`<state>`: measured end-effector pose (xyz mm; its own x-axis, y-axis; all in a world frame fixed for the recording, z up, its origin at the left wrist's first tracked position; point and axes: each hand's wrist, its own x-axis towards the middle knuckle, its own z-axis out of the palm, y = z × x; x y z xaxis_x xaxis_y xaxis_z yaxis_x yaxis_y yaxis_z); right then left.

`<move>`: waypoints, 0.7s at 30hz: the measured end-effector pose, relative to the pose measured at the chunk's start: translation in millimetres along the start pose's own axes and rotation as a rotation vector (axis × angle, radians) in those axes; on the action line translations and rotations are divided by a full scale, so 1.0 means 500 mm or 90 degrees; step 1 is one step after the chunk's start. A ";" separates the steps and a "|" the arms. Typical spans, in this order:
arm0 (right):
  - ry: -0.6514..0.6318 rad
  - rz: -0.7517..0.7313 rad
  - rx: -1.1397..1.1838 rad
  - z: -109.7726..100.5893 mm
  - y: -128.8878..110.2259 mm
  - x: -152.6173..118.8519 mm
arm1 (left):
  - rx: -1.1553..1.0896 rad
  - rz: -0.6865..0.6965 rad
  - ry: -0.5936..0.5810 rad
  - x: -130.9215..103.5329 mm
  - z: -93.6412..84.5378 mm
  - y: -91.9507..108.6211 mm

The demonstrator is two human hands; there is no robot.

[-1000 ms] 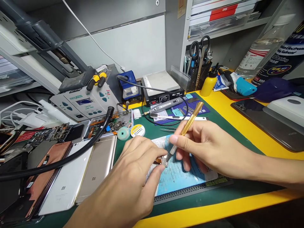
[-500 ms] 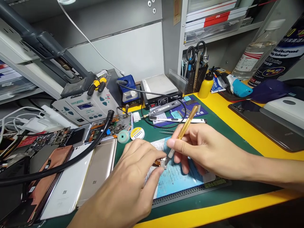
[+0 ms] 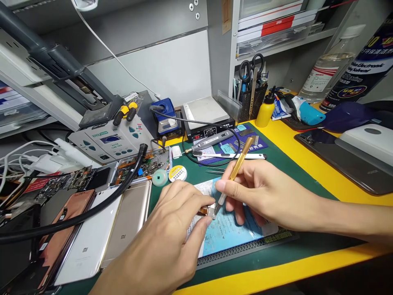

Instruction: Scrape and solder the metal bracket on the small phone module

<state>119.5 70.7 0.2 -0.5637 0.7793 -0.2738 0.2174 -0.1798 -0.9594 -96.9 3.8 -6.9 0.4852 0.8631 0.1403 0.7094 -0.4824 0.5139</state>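
My left hand [image 3: 172,229] is closed, thumb and index finger pinching a small silvery part with a brown flex ribbon [image 3: 211,210]. Its exact kind is hard to make out, and my fingers cover some of it. In my right hand [image 3: 267,192] I grip a craft knife [image 3: 241,159] with a gold knurled handle, held like a pen. The blade points down and left, its tip at the right edge of the small part. Both hands rest over a light-blue printed sheet [image 3: 225,235], which lies on a grey perforated mat [image 3: 236,250].
Several phones, including a white phone back [image 3: 87,241], lie to the left under a thick black hose [image 3: 92,209]. Behind are a toothbrush-like brush [image 3: 230,155], a hot-air station [image 3: 113,139] and a yellow bottle [image 3: 265,110]. A dark phone [image 3: 340,159] lies right.
The view has shifted very slightly. Both hands keep their grips, and the knife tip has barely moved at the small part's edge.
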 end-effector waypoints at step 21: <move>0.005 -0.006 0.017 0.002 -0.007 -0.001 | 0.001 -0.007 -0.005 0.000 0.000 0.001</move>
<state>118.1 70.3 3.4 -0.5597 0.7855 -0.2640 0.1902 -0.1883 -0.9635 -96.7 3.8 -6.7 0.4817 0.8670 0.1279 0.7155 -0.4733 0.5139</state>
